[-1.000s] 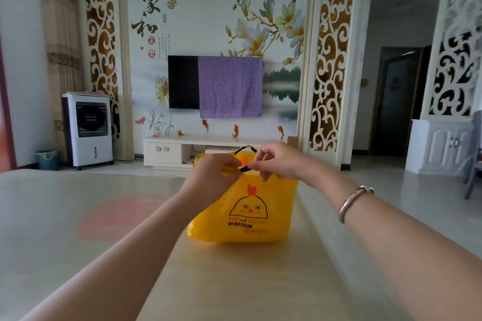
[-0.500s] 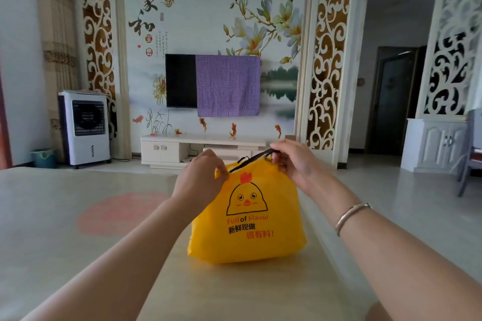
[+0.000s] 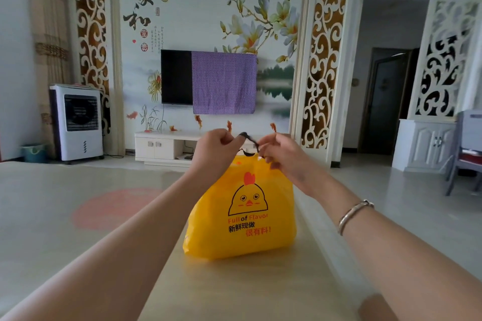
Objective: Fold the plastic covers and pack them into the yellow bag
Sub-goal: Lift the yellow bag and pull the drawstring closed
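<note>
Yellow bag (image 3: 242,219): upright on table (image 3: 247,289), bulging, contents hidden. Left hand (image 3: 212,150) and right hand (image 3: 280,152) both pinch its black drawstring (image 3: 247,138).

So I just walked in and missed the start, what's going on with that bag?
A person is closing up the yellow bag, which stands bulging on the table. The left hand and right hand each pinch an end of its black drawstring above the bag's mouth. No plastic covers lie outside the bag.

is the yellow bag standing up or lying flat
Standing up: the yellow bag sits bulging on the table, both hands gripping its black drawstring.
</note>
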